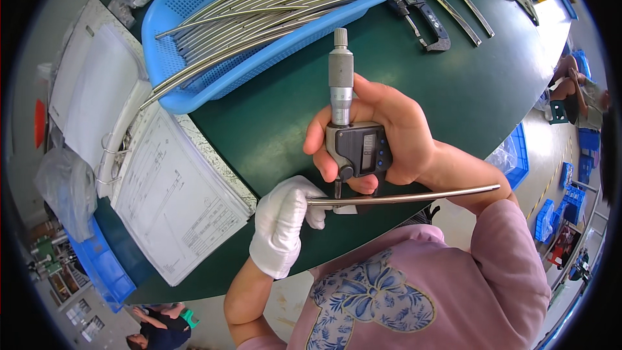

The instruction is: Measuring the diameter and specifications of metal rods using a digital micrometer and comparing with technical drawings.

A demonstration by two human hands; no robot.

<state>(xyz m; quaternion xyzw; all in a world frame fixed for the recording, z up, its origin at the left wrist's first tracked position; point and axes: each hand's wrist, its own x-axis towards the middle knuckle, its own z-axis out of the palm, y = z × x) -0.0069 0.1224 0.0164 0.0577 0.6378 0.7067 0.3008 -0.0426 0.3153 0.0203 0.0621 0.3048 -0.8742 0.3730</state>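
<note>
My left hand (278, 228), in a white glove, pinches one end of a thin metal rod (421, 196), which stretches rightward, nearly level. Bare, my right hand (405, 126) is closed around a digital micrometer (353, 146) with a dark body, small display and silver thimble pointing away from me. The micrometer's lower end meets the rod close to my gloved fingers; its measuring faces are partly hidden. Beyond my hands, a blue plastic basket (249, 74) holds several similar metal rods (259, 19), some poking over its left rim.
An open binder with technical drawings (175, 201) lies at the left. Across the green table (272, 136) are another digital micrometer (431, 23) and two long narrow strips (447, 10). Blue bins (518, 155) stand past the table's right edge. Other people (580, 94) sit farther off.
</note>
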